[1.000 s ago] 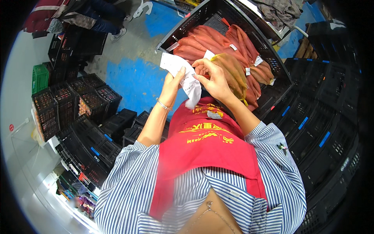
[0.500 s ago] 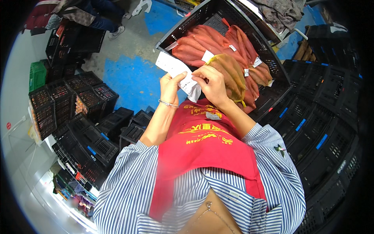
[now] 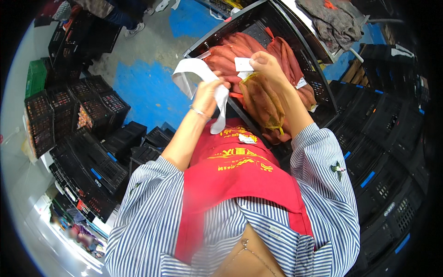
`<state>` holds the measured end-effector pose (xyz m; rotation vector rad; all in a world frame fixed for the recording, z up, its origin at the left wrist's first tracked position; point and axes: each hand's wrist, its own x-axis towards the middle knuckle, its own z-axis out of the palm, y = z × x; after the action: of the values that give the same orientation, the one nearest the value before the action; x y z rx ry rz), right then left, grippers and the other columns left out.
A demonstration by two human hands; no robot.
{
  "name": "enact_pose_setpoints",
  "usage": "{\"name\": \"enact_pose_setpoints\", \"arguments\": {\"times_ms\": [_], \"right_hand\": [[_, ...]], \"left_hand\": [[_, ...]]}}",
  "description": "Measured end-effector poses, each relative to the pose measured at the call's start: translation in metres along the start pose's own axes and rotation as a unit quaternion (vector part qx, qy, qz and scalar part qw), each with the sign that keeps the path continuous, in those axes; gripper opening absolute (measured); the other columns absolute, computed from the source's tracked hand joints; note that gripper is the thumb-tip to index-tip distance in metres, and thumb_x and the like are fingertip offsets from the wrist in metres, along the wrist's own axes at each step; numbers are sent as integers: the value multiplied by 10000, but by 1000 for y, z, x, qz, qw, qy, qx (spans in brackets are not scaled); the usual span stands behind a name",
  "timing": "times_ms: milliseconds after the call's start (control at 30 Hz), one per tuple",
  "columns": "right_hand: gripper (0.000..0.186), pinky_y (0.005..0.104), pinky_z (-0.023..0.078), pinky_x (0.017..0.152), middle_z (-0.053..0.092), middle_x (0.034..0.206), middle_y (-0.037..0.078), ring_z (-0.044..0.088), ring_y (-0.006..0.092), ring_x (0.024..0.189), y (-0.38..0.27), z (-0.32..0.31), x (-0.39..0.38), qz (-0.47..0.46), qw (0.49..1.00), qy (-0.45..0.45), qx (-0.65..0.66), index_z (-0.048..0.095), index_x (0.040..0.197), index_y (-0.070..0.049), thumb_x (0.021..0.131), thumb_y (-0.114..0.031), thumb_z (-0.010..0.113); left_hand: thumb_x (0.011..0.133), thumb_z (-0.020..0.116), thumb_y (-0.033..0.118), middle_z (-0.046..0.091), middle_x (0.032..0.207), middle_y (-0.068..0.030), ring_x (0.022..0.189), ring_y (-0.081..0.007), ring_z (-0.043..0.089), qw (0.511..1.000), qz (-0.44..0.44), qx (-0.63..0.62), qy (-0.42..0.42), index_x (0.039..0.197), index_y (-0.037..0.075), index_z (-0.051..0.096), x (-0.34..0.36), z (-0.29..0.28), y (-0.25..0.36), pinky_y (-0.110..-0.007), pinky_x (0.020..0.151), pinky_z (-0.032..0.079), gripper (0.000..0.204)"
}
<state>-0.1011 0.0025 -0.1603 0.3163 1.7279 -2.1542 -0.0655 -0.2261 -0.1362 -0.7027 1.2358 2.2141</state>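
Observation:
My left hand (image 3: 206,96) is closed around a curling strip of white labels (image 3: 184,76), whose lower end hangs over my red apron. My right hand (image 3: 268,67) pinches a small white label (image 3: 242,64) by its right edge. Just below that label lies a yellow mesh bag (image 3: 262,99) of elongated brownish produce, with another white tag near its top. Red mesh bags (image 3: 285,59) of similar produce fill the middle of a black plastic crate (image 3: 326,94), some bearing white tags. The fingertips of my left hand are partly hidden by the strip.
Stacks of black crates stand on the right (image 3: 369,134) and left (image 3: 87,157). A green crate (image 3: 36,77) is at the far left. Grey cloth (image 3: 330,23) lies on a surface beyond the crate. Another person's legs and shoe (image 3: 134,30) show at upper left.
My right hand has moved away from the left, up and right over the bags, with a single label in its fingers. The strip in my left hand now curls and hangs down.

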Motion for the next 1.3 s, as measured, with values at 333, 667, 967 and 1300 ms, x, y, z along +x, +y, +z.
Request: {"name": "enact_pose_setpoints", "arguments": {"times_ms": [333, 667, 967, 1300], "right_hand": [[90, 261, 450, 623, 595, 707, 23, 585, 93, 693, 28, 4, 22, -114, 908, -38, -400, 584, 835, -14, 808, -12, 671], [50, 223, 455, 726, 638, 860, 4, 593, 81, 805, 20, -57, 27, 72, 996, -16, -42, 602, 953, -50, 917, -56, 636], [67, 194, 420, 625, 629, 791, -2, 546, 49, 698, 8, -60, 23, 103, 992, -6, -76, 600, 920, -44, 896, -41, 662], [91, 276, 468, 649, 644, 755, 22, 603, 101, 715, 2, -44, 30, -20, 958, -46, -284, 617, 874, -36, 828, -66, 690]], "left_hand": [[884, 464, 16, 627, 849, -86, 719, -177, 596, 976, -52, 114, 177, 988, -15, 595, 74, 28, -101, -340, 633, 484, 170], [890, 648, 75, 660, 914, -34, 793, -135, 629, 995, -46, -73, -44, 1046, 15, 635, 66, 43, -86, -280, 701, 500, 168], [805, 725, 25, 654, 831, -35, 660, -115, 587, 998, 54, 40, 22, 950, 19, 635, 80, 43, -96, -260, 607, 465, 171], [886, 647, 87, 628, 709, -36, 572, -99, 560, 986, 82, 141, 27, 849, -11, 638, 88, 24, -86, -253, 542, 444, 106]]}}
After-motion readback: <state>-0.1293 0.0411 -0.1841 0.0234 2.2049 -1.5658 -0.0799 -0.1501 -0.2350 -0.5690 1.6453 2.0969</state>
